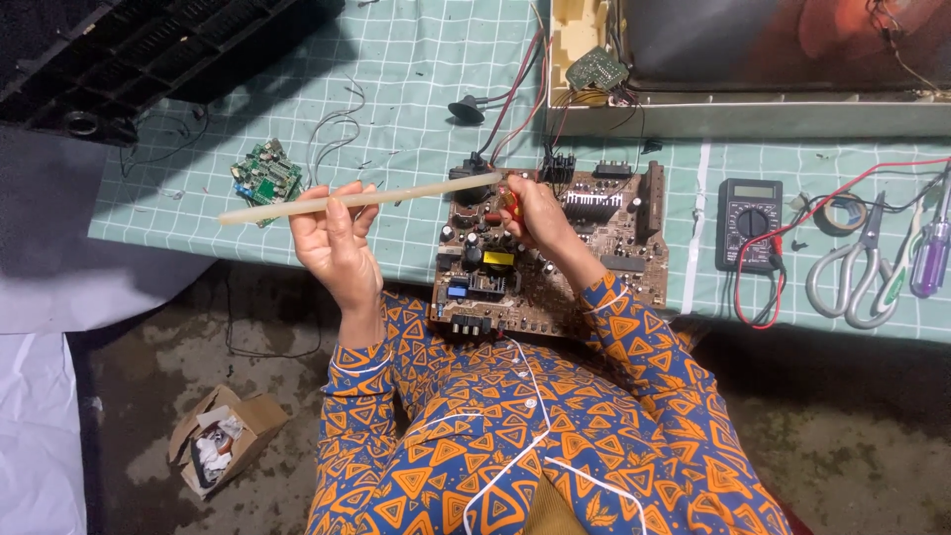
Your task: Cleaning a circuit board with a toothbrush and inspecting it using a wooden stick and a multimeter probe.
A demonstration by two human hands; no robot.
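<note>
My left hand (332, 233) grips a long pale translucent stick (362, 198), held nearly level with its right tip over the top-left corner of a large brown circuit board (584, 253). My right hand (530, 213) is closed around a small tool with a red-orange handle (509, 204), pressed against the board's upper left part near the stick's tip. The board lies on the green checked table cover (416, 79) at the table's near edge, with black capacitors, a yellow part and a blue part showing below my right hand.
A small green circuit board (265, 175) lies left of my left hand. A black multimeter (750, 223) with red lead, scissors (852, 272) and a purple-handled screwdriver (931, 258) sit at the right. An opened device casing (753, 109) stands behind. A cardboard box (226, 436) is on the floor.
</note>
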